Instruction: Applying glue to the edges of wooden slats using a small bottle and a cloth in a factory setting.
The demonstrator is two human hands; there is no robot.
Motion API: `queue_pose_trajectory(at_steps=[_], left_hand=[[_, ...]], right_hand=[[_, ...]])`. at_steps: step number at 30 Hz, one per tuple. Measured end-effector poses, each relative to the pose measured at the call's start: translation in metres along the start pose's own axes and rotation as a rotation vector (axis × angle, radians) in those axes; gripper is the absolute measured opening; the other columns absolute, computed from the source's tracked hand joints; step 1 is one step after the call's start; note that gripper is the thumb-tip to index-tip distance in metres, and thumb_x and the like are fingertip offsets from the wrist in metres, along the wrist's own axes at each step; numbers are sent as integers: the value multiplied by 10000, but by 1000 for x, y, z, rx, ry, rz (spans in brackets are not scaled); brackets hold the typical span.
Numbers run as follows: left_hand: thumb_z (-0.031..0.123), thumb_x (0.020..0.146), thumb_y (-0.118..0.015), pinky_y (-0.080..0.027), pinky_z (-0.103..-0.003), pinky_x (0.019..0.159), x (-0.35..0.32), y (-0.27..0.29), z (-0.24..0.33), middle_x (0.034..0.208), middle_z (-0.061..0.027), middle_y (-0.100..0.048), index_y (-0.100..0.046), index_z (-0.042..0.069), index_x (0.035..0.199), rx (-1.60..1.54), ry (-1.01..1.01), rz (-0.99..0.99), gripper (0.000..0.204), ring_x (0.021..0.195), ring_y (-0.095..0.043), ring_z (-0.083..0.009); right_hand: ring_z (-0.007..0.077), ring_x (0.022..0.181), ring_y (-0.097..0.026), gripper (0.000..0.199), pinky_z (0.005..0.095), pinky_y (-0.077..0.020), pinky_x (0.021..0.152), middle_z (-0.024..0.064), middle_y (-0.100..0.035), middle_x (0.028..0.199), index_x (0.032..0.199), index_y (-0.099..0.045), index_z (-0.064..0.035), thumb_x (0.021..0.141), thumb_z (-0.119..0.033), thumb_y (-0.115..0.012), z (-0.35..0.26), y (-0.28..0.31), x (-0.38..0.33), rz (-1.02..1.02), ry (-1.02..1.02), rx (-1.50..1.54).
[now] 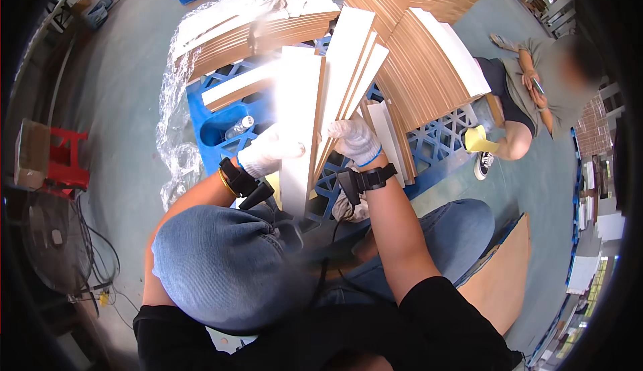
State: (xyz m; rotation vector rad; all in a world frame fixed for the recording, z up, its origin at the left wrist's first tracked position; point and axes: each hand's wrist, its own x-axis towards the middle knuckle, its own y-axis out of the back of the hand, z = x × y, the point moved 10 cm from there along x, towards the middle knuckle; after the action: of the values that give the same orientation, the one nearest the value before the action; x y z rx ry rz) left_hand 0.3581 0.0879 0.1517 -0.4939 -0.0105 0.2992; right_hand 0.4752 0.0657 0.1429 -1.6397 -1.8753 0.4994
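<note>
My left hand, in a white knit glove, is closed round the left edge of a white board that stands tilted in front of me. Its thumb lies across the white face. Just to the right, my gloved right hand has its fingers curled at the lower end of several long white boards with brown edges, which fan out away from me. Glare washes out part of the left board. Black straps with small devices go round both wrists.
A blue plastic pallet bears tall stacks of brown-edged boards and a plastic-wrapped stack. A clear bottle lies in a blue tray. At right a person sits holding a phone. A red stool and a fan stand left.
</note>
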Motion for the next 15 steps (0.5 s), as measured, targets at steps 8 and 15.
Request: queue_pose_trajectory(at_steps=[8, 15], left_hand=[[245, 822, -815, -540, -290, 862, -7, -7, 1, 1069, -29, -727, -693, 29, 1200, 7, -72, -2, 452, 950, -680, -125], [178, 900, -768, -547, -265, 808, -22, 67, 17, 1030, -23, -740, -714, 27, 1155, 194, -184, 207, 302, 896, -676, -87]], right_hand=[[220, 1131, -678, 621, 359, -554, 970, 99, -701, 1223, 1373, -586, -6, 840, -188, -848, -16, -47, -3, -118, 7, -5], [191, 1211, -632, 424, 358, -511, 1029, 95, -672, 1291, 1409, -576, -64, 1017, -209, -650, 19, 46, -10, 340, -52, -132]])
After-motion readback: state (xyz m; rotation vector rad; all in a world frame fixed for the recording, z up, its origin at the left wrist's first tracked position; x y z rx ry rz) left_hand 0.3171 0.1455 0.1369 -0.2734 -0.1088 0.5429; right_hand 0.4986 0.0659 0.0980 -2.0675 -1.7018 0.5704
